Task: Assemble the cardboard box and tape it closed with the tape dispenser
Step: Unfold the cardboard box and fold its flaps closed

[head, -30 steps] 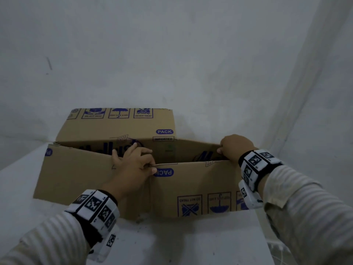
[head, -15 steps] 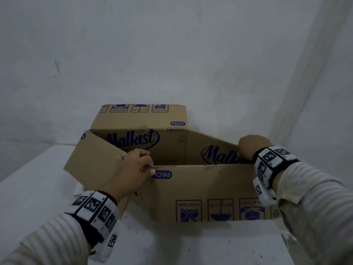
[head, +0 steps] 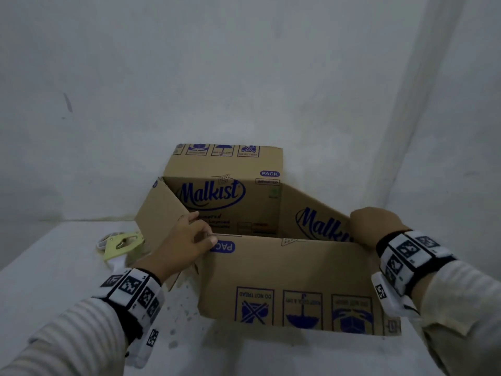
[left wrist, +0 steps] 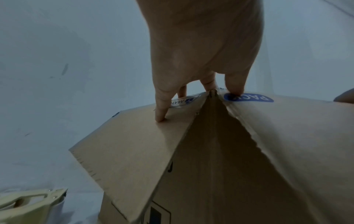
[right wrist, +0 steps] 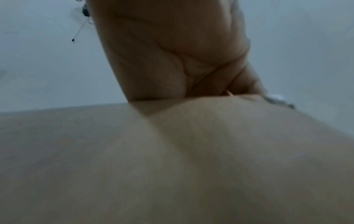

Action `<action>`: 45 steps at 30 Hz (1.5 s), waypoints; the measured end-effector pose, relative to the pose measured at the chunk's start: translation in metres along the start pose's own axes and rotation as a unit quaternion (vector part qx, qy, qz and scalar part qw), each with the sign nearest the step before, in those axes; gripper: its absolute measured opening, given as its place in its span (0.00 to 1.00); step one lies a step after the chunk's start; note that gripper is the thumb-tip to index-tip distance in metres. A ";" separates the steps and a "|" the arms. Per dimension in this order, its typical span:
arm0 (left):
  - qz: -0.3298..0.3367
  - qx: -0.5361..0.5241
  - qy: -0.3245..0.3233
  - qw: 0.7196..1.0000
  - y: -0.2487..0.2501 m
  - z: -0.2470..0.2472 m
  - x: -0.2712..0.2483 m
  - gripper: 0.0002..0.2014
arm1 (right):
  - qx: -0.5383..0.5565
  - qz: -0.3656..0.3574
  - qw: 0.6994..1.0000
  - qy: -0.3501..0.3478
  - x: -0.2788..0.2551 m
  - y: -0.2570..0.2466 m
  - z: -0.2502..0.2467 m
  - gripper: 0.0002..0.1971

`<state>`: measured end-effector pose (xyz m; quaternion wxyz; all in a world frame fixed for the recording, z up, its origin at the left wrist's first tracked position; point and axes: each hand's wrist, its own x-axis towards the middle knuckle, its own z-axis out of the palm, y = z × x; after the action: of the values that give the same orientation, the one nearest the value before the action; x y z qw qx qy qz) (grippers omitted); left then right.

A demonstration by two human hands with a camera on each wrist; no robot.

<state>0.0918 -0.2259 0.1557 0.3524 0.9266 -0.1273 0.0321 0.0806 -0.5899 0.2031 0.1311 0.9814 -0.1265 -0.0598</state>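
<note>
A brown "Malkist" cardboard box stands open-topped on the white table, its walls spread into a rough rectangle. My left hand grips the near-left top corner, thumb on the blue "PACK" label and fingers over the edge; the left wrist view shows that box corner from below the left hand. My right hand curls over the near-right top corner; in the right wrist view the right hand wraps the blurred box wall. A pale yellow tape dispenser lies left of the box.
A white wall rises directly behind the box, with a corner to the right. The white table extends left and toward me; its surface shows dark specks in front of the box. The tape dispenser lies below my left wrist.
The flattened box has been pulled open into a box shape: its left panel swung in and the right side moved right. The tape dispenser has come into view from behind it.
</note>
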 end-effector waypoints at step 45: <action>-0.103 -0.050 0.196 0.974 -0.039 -0.001 -0.044 0.14 | 0.353 0.041 0.926 0.126 -0.059 -0.037 0.022 0.12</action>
<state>0.0592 -0.1878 0.1250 0.4174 0.8918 0.0386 0.1704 0.0296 -0.5453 0.1772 -0.2063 0.9578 -0.1620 0.1178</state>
